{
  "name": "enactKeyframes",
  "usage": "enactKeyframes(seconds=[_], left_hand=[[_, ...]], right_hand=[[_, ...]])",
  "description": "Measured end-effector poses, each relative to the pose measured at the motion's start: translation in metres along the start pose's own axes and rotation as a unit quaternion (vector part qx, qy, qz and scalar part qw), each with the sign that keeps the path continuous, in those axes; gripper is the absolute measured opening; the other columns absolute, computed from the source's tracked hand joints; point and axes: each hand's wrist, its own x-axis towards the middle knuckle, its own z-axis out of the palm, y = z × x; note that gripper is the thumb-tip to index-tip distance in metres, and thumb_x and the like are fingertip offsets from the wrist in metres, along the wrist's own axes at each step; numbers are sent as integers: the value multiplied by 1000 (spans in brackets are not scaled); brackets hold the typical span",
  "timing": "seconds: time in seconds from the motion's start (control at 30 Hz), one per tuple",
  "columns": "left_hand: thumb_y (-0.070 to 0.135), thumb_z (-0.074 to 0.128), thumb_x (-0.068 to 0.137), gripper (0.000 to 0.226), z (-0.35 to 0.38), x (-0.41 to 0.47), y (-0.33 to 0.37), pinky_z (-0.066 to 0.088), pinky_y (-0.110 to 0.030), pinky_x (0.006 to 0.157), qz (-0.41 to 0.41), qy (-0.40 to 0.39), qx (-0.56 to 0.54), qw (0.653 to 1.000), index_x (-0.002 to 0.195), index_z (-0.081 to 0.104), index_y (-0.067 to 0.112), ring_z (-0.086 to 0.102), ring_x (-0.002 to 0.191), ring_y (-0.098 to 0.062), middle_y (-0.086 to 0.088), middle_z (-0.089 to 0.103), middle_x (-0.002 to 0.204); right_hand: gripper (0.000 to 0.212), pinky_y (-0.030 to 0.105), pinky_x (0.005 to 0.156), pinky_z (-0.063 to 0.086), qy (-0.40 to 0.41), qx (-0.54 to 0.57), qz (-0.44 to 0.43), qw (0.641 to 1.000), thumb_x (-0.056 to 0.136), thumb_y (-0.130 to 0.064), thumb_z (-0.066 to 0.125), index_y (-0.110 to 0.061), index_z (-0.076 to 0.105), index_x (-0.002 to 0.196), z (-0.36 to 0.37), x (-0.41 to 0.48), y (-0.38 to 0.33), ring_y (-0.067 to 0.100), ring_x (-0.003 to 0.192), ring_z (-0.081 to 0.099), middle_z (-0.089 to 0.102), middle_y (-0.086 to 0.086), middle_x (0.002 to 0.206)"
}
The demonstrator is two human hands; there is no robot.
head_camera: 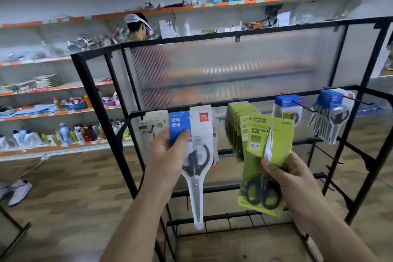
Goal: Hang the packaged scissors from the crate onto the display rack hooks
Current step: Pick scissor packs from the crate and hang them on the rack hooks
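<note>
My left hand (164, 155) grips a blue-and-white pack of long grey-handled scissors (196, 155), held up in front of the left hooks of the black display rack (234, 100). My right hand (291, 178) holds a green card pack of black-handled scissors (266, 161) lower and to the right, tilted. Behind it a row of matching green packs (238, 121) hangs on a hook. Blue-topped packs (288, 108) hang further right, and a denser bunch of blue packs (331, 112) hangs at the far right. The crate is out of sight.
White packs (153, 123) hang at the rack's left end. Bare black hooks (327, 155) stick out on the rack's right side lower down. Store shelves with orange edging (53, 112) fill the left wall. A person (138, 27) stands behind the rack. A white shoe (19, 191) shows at left.
</note>
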Motion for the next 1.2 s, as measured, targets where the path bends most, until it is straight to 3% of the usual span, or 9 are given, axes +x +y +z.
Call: enactKeyframes(seconds=[0.07, 0.27, 0.43, 0.57, 0.63, 0.8, 1.0, 1.07, 1.2], left_hand=[[26, 61, 103, 15, -3, 3, -13, 53, -28, 85, -17, 1, 4, 1000, 102, 76, 26, 73, 92, -8, 10, 79, 96], [28, 61, 103, 15, 17, 5, -67, 58, -45, 94, -128, -11, 27, 991, 104, 75, 24, 76, 93, -17, 5, 80, 95], [22, 59, 105, 16, 50, 0, -89, 58, -34, 84, -164, -12, 23, 986, 105, 76, 21, 77, 91, -17, 1, 80, 98], [20, 60, 104, 16, 74, -7, -93, 59, -37, 85, -176, 17, 20, 984, 108, 75, 21, 77, 94, -18, 3, 80, 98], [18, 61, 103, 15, 82, -12, -97, 58, -38, 84, -176, 45, 23, 983, 105, 76, 21, 76, 95, -20, 2, 80, 97], [17, 61, 103, 14, 90, -40, -104, 56, -22, 71, -205, 102, 45, 972, 106, 75, 18, 76, 88, -13, 3, 80, 93], [15, 59, 104, 15, 79, -56, -108, 55, -17, 64, -234, 137, 49, 961, 105, 74, 19, 77, 84, -11, 5, 80, 90], [17, 59, 104, 15, 75, -53, -108, 54, -15, 63, -235, 123, 53, 963, 106, 73, 19, 76, 83, -9, 6, 80, 90], [18, 60, 104, 14, 61, -36, -111, 56, -17, 63, -230, 92, 35, 968, 106, 73, 17, 77, 85, -13, 1, 80, 93]], right_hand=[[22, 46, 80, 61, 28, -18, 27, 999, 97, -23, 63, -20, 68, 118, -6, 10, 16, 28, 94, 75, 78, 6, 103], [27, 43, 73, 64, 9, -52, 89, 995, 104, -32, 51, -14, 70, 110, -20, 37, 42, 30, 85, 76, 78, 13, 97], [25, 47, 75, 63, 7, -119, 57, 991, 105, -35, 52, -17, 69, 108, -31, 94, 39, 28, 86, 76, 79, 6, 94], [26, 43, 74, 64, 1, -154, 58, 986, 106, -41, 50, -20, 66, 107, -34, 149, 39, 24, 86, 75, 77, 4, 94], [26, 40, 72, 62, -2, -161, 69, 984, 106, -41, 49, -20, 64, 104, -32, 170, 46, 24, 88, 73, 74, 6, 97], [23, 26, 63, 50, -67, -211, 21, 975, 108, -37, 48, -19, 62, 112, -30, 188, 65, 10, 87, 64, 69, -6, 97], [28, 35, 68, 56, -13, -185, -16, 983, 108, -38, 46, -15, 62, 104, -33, 185, 70, 17, 84, 64, 67, -2, 89], [30, 45, 78, 60, -12, -191, -8, 981, 107, -42, 46, -16, 63, 106, -34, 185, 71, 23, 92, 68, 70, 2, 96], [28, 49, 83, 60, 2, -219, 19, 976, 107, -45, 46, -24, 62, 97, -34, 179, 74, 24, 95, 69, 71, 3, 97]])
